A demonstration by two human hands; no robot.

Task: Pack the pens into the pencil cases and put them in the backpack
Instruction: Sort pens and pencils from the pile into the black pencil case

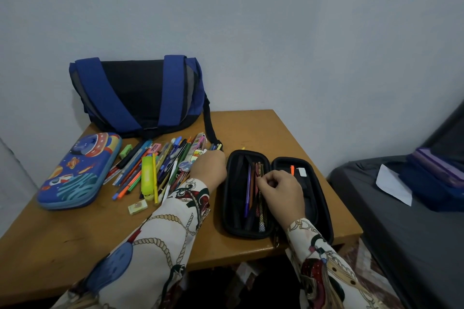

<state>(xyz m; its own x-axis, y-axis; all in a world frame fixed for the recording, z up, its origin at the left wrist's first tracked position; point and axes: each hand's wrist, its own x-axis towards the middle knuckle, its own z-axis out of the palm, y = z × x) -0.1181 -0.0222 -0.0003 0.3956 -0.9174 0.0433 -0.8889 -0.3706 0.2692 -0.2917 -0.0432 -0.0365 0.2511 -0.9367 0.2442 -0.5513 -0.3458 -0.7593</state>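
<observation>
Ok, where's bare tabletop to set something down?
Free: the near-left table in front of the blue case, and the far-right corner beyond the black case. Crowded: the pen pile between the cases, below the backpack.

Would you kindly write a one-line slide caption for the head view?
Right hand tucks pencils into the open black case while the left hand reaches the pen pile.

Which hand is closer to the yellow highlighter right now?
Left. The left hand reaches into the loose pens just right of the yellow highlighter. The right hand is farther right, over the open black pencil case, fingers on the pens inside.
</observation>
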